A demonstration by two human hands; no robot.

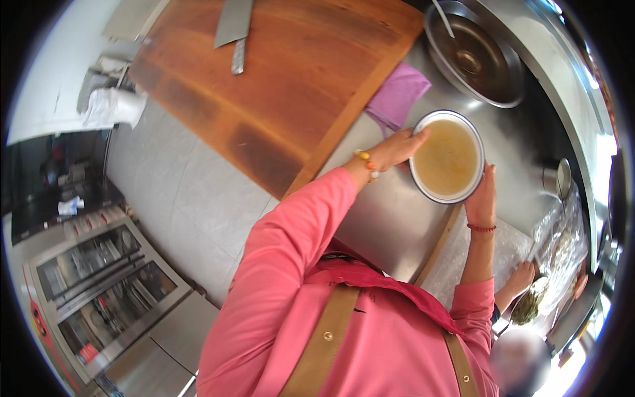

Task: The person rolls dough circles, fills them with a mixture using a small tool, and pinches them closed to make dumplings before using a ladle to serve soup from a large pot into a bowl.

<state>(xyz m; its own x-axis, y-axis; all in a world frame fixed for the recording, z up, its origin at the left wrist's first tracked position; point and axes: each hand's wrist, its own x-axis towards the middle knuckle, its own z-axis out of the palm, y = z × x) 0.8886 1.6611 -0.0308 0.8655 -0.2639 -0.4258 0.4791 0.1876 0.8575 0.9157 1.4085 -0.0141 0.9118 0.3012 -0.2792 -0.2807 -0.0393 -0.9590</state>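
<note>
A white enamel bowl [448,158] with a dark blue rim, full of cloudy yellowish-brown liquid, is held between my two hands over a stainless steel worktop [379,231]. My left hand [401,148], below a beaded bracelet, grips the bowl's left side with the thumb on the rim. Against its lower right side is my right hand [482,194], with a red bracelet at the wrist; its fingers are partly hidden by the bowl. Just beyond my left hand lies a folded purple cloth [399,94].
A large wooden board [278,89] bears a cleaver [235,27]. A large steel basin [513,74] of dark liquid stands at the upper right. Near a clear plastic bag [560,238] and a metal cup [549,179], another person's hand [521,279] shows at the right.
</note>
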